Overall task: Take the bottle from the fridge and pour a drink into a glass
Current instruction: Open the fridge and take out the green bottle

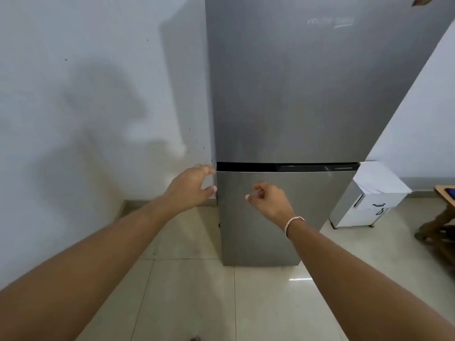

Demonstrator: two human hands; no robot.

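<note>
**Both hands at the closed fridge, bottle not in sight**

Standing in front of the fridge (283,94), a tall grey two-door unit set against the wall (73,94) on my left. Both doors appear closed; a dark gap runs across between the upper door and the lower door (270,217).

My left hand (190,187) is at the left edge of the lower door, just under the gap. Its fingers are curved, thumb apart from them, forming an unclosed grip; I think the fingertips are touching the door edge, but motion blur keeps me from being sure. It holds nothing that I can see.

My right hand (269,200) hangs in front of the lower door, fingers loosely curled, empty. A pale wristband (293,223) sits on that wrist.

The bottle and the glass do not show in this view; with the doors closed, the fridge interior is hidden.

Surroundings: pale tiled floor (197,291); a small white cabinet (364,207) just right of the fridge; the edge of a wooden piece of furniture (440,217) at far right.
</note>
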